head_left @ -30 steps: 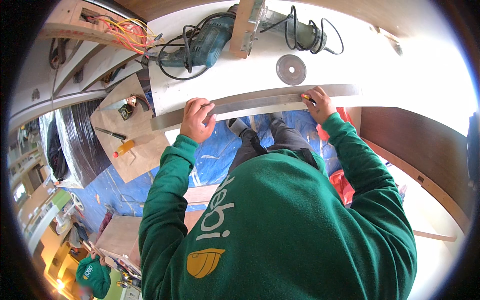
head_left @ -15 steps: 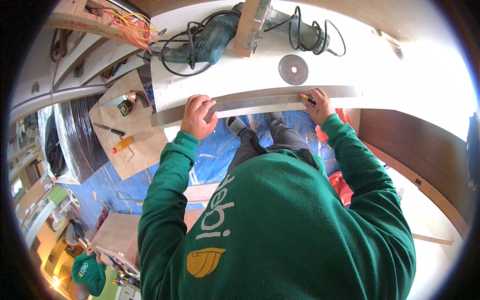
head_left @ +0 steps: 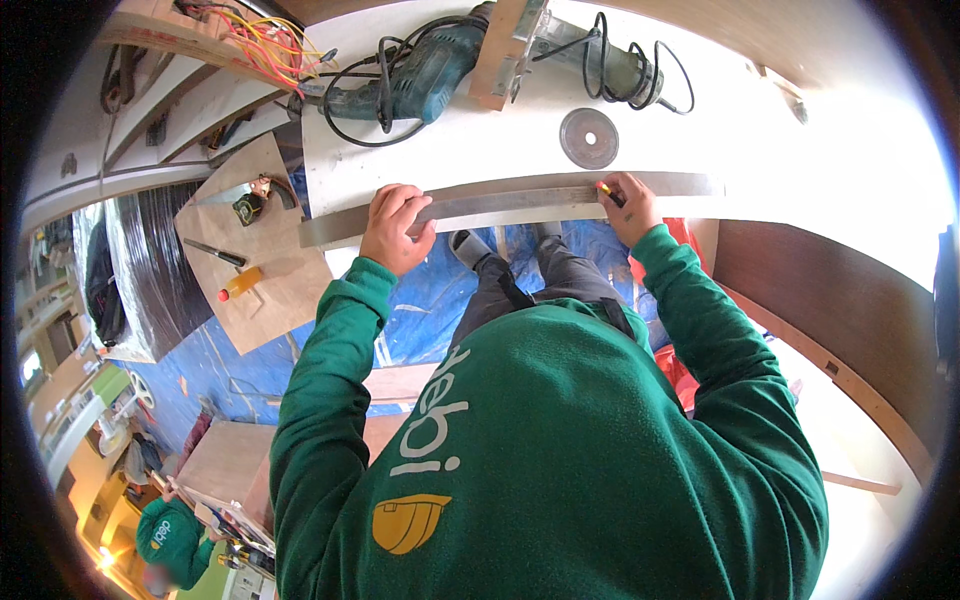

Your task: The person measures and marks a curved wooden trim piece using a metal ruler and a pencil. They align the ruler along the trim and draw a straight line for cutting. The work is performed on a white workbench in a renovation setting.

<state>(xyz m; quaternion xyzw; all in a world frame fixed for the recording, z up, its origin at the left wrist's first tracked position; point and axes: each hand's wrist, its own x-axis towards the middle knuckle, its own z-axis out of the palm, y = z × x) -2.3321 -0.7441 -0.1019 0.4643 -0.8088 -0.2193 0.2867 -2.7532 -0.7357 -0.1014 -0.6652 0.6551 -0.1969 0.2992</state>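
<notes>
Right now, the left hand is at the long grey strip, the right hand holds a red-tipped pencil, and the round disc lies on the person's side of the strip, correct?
Not quite: the head view shows the round disc on the far side of the long grey strip. The left hand is at the strip, and the right hand holds a red-tipped pencil.

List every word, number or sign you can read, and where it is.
Green sweatshirt: white lettering, legible but not copied here, with a yellow helmet emblem.
Co-worker's green top: small white lettering, not copied.
Metal strip, pencil, round disc: any markings too small to read.
</notes>
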